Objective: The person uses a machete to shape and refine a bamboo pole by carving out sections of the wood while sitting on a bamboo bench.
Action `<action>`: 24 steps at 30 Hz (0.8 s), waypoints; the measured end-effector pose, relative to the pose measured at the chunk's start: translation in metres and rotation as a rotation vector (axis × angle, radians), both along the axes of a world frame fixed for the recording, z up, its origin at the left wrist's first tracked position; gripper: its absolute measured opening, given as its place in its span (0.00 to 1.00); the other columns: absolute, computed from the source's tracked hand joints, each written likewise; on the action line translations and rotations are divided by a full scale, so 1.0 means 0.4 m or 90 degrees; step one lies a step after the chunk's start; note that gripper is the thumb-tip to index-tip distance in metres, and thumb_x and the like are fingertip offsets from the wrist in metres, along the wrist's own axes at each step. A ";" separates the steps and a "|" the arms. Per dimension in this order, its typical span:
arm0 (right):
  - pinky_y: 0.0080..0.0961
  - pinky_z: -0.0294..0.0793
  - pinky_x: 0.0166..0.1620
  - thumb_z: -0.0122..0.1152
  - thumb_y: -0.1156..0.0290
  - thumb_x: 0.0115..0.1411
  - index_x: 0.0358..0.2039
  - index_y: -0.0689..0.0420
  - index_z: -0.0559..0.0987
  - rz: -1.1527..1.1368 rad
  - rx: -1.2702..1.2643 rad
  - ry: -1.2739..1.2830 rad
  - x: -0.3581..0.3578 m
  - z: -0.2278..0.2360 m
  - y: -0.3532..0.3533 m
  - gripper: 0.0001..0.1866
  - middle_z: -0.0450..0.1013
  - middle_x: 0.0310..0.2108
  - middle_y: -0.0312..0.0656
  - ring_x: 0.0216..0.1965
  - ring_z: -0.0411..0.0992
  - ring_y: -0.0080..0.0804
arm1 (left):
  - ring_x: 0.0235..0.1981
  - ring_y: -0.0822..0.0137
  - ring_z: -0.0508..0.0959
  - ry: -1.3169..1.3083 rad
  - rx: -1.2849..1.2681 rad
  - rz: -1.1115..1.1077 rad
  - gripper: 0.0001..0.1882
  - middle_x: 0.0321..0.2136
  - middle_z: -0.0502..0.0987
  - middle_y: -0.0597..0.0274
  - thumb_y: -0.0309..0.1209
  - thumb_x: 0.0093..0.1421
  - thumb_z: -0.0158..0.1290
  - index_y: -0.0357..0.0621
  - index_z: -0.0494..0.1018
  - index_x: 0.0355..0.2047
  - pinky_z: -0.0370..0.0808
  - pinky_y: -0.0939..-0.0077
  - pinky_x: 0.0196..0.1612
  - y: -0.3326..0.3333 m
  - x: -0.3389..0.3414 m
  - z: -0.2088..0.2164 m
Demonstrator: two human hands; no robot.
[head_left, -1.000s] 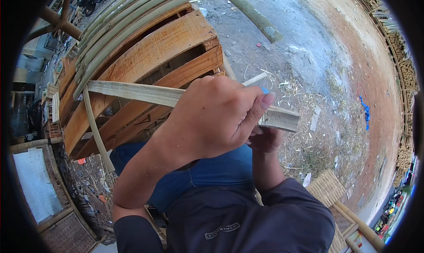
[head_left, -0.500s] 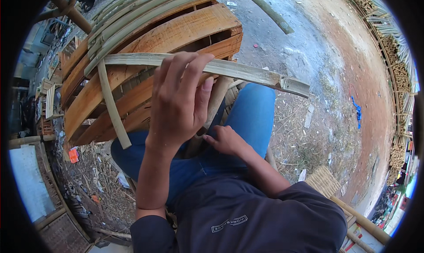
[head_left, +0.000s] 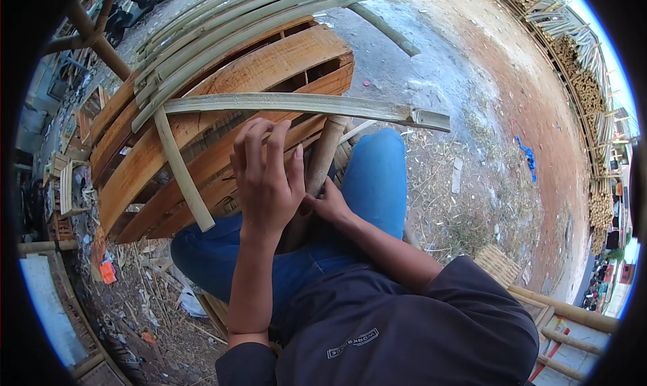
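Note:
A split bamboo strip point(head_left: 290, 103) lies crosswise over a curved wooden frame point(head_left: 242, 60), its right end sticking out past the frame. Just below the strip is my left hand point(head_left: 266, 173), open, with fingers raised and apart and nothing in them. My right hand point(head_left: 328, 202) is low between my knees, fingers curled beside a thick round pole point(head_left: 327, 146). What it grips is hidden from view. A shorter bamboo piece point(head_left: 180, 170) leans down from the strip's left end toward my left knee.
Several bamboo strips point(head_left: 263, 25) lie side by side on the frame's far part. Beyond it, a bamboo pole point(head_left: 385, 28) juts out to the right. A blue scrap point(head_left: 526, 159) lies on the dirt ground. Stacked bamboo point(head_left: 573, 69) lines the far right.
My left hand has let go of the bamboo strip and dropped a little below it, fingers spreading. My right hand has moved slightly up and left against the pole. The view has shifted somewhat.

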State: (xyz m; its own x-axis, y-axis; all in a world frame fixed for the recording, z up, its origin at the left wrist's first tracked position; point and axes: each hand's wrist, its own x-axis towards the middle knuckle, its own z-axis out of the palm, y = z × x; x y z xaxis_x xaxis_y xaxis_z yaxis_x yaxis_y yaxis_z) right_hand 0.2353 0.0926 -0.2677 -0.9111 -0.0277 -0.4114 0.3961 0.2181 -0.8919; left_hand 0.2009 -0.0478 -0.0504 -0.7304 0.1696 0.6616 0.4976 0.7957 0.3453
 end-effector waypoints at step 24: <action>0.43 0.76 0.50 0.54 0.61 0.70 0.67 0.50 0.42 -0.305 -0.370 0.556 0.058 0.404 0.493 0.36 0.68 0.46 0.49 0.43 0.73 0.37 | 0.24 0.64 0.78 0.046 -0.268 -0.175 0.12 0.20 0.72 0.64 0.41 0.60 0.58 0.47 0.73 0.34 0.74 0.69 0.27 0.218 -0.236 0.078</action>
